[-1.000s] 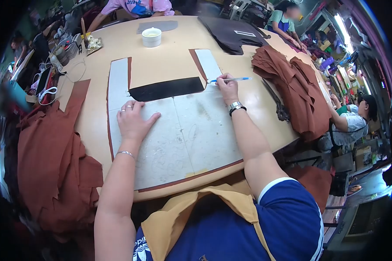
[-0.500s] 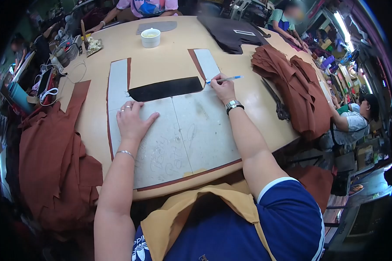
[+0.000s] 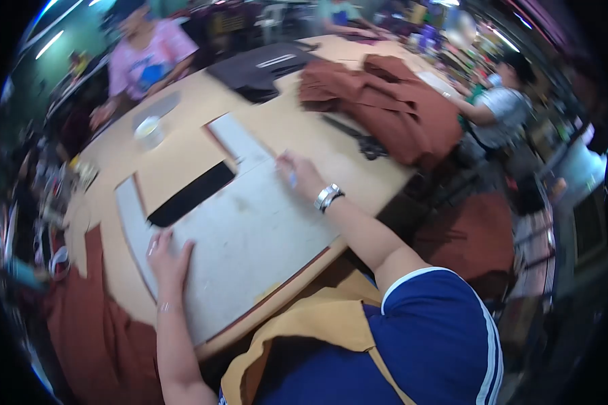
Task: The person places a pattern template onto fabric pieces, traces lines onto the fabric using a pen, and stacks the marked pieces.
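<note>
A pale grey template (image 3: 250, 223) with two arms lies on reddish-brown material, whose edge (image 3: 277, 291) shows along the front. My left hand (image 3: 168, 260) rests open on the template's left part, fingers spread, just below a black strip (image 3: 192, 194). Near the base of the template's right arm is my right hand (image 3: 300, 177), closed on a pen (image 3: 292, 179) whose blue part shows, blurred by motion. The black strip lies between the two template arms.
Brown leather is piled at the right (image 3: 392, 111) and lower left (image 3: 101, 337). Dark scissors (image 3: 368, 145) lie beside the right pile. A white cup (image 3: 148, 133), dark leather (image 3: 257, 71) and a grey piece (image 3: 161, 106) are farther back. Co-workers sit around the table (image 3: 358, 179).
The whole view has swung and tilted to the right. My right hand has moved to the template arm's outer edge, and the pen now points downward. My left hand remains on the template.
</note>
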`<action>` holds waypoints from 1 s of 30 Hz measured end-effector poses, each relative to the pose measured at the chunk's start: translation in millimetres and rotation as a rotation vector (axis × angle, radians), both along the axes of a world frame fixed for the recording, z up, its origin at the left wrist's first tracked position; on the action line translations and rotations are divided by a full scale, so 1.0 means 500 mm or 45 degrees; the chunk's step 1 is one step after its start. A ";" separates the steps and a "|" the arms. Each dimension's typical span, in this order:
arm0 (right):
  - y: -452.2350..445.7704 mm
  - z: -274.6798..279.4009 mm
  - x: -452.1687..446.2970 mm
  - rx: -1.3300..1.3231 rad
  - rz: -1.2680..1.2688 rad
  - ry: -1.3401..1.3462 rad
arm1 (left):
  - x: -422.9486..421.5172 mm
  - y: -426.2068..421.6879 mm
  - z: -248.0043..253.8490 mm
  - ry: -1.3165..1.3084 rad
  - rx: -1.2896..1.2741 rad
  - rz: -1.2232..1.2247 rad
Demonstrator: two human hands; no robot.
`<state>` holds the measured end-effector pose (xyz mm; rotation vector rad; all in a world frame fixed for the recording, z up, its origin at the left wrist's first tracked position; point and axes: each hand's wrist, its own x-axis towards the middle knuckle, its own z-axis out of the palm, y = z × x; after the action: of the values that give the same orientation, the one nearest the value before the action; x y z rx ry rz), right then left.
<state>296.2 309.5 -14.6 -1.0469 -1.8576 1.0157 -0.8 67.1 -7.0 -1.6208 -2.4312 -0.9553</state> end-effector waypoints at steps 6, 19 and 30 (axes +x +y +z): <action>-0.075 -0.002 0.106 -0.100 0.042 -0.061 | 0.015 -0.141 0.013 0.056 -0.383 0.271; -0.042 0.127 0.135 -0.287 0.011 -0.022 | -0.020 -0.157 -0.033 -0.136 -0.384 0.514; 0.038 0.175 0.319 0.370 -0.618 0.594 | 0.005 -0.150 -0.021 0.019 -0.570 0.791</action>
<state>455.7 328.3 72.8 -0.9245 -1.2416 0.6104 1.5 -7.9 -17.3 -0.8049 -2.9869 -0.3158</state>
